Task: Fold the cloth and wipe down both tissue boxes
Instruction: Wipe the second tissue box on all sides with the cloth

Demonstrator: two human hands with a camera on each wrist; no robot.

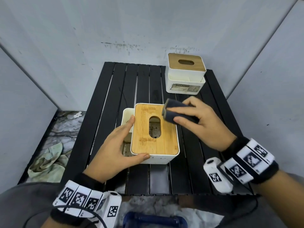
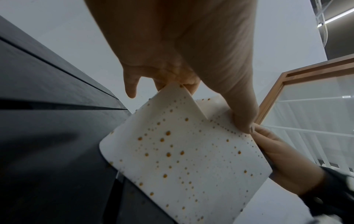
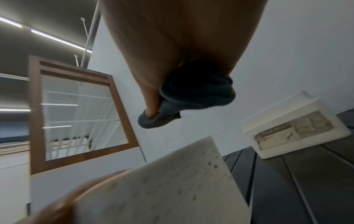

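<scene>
The near tissue box (image 1: 154, 132), white with a bamboo lid and an oval slot, stands mid-table; its speckled white side (image 2: 182, 151) fills the left wrist view. My left hand (image 1: 113, 145) holds its near left corner, thumb (image 2: 243, 118) on the front and fingers along the left side. My right hand (image 1: 200, 124) grips a folded dark blue cloth (image 1: 174, 111) at the lid's far right corner; the cloth (image 3: 195, 94) bulges from under the palm. The second tissue box (image 1: 185, 73), with a label on its front (image 3: 295, 125), stands at the far right.
Both boxes stand on a black slatted table (image 1: 115, 89) enclosed by grey walls on three sides. A crumpled greenish rag (image 1: 47, 163) lies on the floor to the left. A blue object (image 1: 154, 219) sits below the table's front edge.
</scene>
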